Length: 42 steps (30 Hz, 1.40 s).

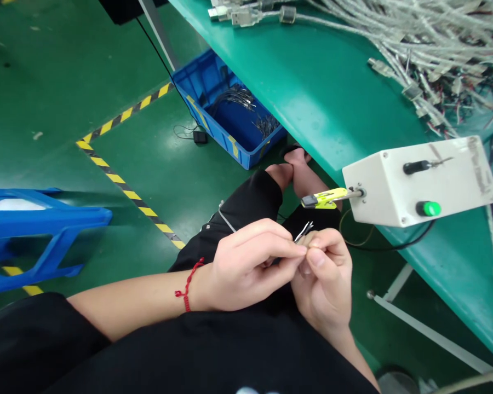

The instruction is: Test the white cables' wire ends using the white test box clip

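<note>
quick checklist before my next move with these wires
1. Thin wires pinched between the fingertips of the left hand and right hand: ok
2. Condition of the wire tips: too small to judge, cannot tell
3. Yellow-handled clamp on the white control box, no wire visible in it: ok
4. Green button on the box, whether it is active: cannot tell
5. Blue plastic crate on the floor, upright, with wire bundles inside: ok
</note>
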Available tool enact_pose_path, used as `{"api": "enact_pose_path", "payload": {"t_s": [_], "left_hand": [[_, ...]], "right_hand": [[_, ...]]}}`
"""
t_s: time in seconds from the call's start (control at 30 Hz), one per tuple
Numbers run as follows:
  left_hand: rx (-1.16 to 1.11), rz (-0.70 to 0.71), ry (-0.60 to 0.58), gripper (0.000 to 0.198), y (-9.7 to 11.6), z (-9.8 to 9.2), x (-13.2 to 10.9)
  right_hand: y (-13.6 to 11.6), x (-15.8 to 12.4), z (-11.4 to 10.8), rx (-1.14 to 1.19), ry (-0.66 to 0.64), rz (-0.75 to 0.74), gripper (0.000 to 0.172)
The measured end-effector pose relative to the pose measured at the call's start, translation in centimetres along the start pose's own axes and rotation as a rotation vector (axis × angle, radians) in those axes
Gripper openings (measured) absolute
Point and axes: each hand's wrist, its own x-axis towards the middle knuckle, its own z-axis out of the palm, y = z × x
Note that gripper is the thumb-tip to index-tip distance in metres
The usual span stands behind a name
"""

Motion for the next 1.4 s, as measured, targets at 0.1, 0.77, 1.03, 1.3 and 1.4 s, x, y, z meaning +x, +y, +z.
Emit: {"api": "enact_pose_path", "payload": {"t_s": [0.1,0.77,1.03,1.3,1.4], "left_hand": [[-0.001,0.003,0.009,0.016,0.0,-0.1,0.1],[0.013,-0.002,0.046,0.015,-0.3,-0.2,0.1],[-0.016,-0.003,0.076,0.014,-0.6,-0.1,0.0],[0.013,-0.002,0.040,0.014,-0.5,-0.3,0.3],[0.018,-0.004,0.029,0.015,-0.5,-0.3,0.4]], "right_hand": [[-0.1,0.0,-0.2,0.023,-0.028,0.043,0.010],[-1.0,0.6,-0.2,-0.082,-0.003,0.090,0.010],[-0.7,0.5,-0.2,-0.058,-0.002,0.087,0.010],[-0.8,1.0,0.1,-0.050,0.002,0.019,0.007],[-0.9,0.8,0.1,-0.097,0.045,0.032,0.007]]}}
